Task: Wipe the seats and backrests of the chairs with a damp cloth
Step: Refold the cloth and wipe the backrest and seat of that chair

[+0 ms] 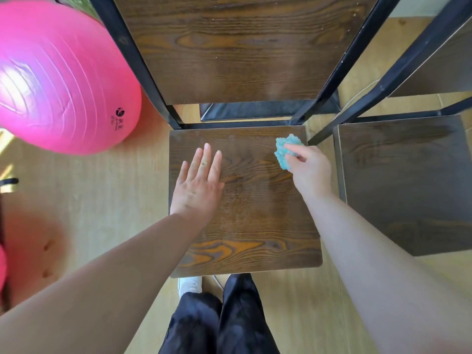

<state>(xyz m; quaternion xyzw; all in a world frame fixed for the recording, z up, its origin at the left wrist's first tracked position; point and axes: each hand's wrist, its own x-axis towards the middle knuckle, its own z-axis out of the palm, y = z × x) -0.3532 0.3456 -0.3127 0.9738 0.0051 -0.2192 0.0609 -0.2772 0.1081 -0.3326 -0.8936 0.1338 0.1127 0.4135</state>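
The left hand (198, 186) lies flat with fingers straight on the seat (245, 221) while the right hand (307, 167) pinches the bunched blue cloth (284, 150) at the far right corner (so small a wad), which may skip patches or slip off the edge beside the second chair (403, 180).

Your right hand (310, 169) pinches a crumpled turquoise cloth (287, 152) on the dark wooden chair seat (255, 221); your left hand (198, 182) lies flat beside it.
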